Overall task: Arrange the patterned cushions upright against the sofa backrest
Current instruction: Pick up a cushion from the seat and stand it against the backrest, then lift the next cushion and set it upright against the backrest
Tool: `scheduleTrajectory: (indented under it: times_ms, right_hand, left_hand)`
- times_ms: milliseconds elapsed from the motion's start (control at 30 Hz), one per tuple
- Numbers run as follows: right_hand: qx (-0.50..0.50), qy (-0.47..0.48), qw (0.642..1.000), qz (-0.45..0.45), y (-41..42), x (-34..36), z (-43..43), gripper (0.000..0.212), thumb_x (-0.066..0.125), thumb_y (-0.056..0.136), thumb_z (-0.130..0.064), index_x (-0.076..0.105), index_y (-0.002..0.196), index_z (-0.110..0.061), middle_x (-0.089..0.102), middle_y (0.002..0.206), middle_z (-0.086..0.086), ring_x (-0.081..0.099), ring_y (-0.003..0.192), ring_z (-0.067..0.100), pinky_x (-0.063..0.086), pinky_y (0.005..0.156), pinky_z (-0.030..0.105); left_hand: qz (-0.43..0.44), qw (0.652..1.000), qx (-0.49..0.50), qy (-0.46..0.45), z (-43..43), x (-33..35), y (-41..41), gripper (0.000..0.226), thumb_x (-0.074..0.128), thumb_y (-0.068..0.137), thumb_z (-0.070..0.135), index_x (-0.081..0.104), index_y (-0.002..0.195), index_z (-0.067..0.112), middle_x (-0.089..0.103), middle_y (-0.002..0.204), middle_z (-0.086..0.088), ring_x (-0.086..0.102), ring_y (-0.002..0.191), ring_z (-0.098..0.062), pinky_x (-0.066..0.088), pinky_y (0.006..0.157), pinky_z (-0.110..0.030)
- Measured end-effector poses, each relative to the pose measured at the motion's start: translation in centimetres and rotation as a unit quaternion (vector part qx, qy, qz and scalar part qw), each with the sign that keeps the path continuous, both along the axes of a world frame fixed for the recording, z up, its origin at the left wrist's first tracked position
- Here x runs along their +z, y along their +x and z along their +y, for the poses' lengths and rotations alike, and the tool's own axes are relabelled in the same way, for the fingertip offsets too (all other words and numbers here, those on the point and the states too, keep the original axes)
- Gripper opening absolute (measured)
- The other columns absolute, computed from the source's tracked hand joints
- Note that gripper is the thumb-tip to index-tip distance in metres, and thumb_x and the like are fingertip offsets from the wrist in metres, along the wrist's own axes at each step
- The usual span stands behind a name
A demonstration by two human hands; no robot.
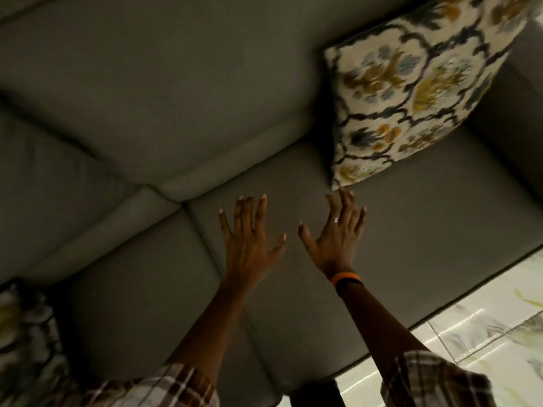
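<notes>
A cream cushion with a dark trellis and yellow-blue flowers [411,92] stands upright against the grey sofa backrest [176,98] at the right end, beside the armrest. My right hand [338,233] is spread open over the seat, its fingertips just below the cushion's lower corner. My left hand [249,236] is also open, fingers apart, hovering over the seat beside it. A second patterned cushion [26,348] shows partly at the bottom left edge, dim and blurred.
The grey sofa seat [411,230] stretches under both hands, with a seam between two seat cushions. The sofa armrest [520,92] rises at the right. Pale tiled floor [484,333] lies at the lower right.
</notes>
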State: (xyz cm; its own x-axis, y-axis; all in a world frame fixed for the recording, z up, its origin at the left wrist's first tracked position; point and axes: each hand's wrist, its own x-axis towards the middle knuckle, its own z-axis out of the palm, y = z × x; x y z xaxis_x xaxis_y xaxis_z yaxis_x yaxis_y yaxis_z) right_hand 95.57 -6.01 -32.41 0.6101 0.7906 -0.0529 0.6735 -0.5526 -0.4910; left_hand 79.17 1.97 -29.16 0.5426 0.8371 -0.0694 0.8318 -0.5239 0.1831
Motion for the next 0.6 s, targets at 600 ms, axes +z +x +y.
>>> scheduleTrajectory:
  times_ms: [600]
  right_hand:
    - [0.271, -0.008, 0.961, 0.062, -57.0, 8.1, 1.2, 0.094, 0.044, 0.086, -0.076, 0.050, 0.152, -0.010, 0.051, 0.156, 0.020, 0.051, 0.143, 0.041, 0.042, 0.110, 0.057]
  left_hand:
    - [0.048, 0.959, 0.279, 0.015, -7.4, 6.7, -61.5, 0.089, 0.039, 0.090, 0.070, 0.026, 0.158, 0.013, 0.029, 0.163, -0.022, 0.022, 0.153, -0.043, 0.014, 0.121, -0.071]
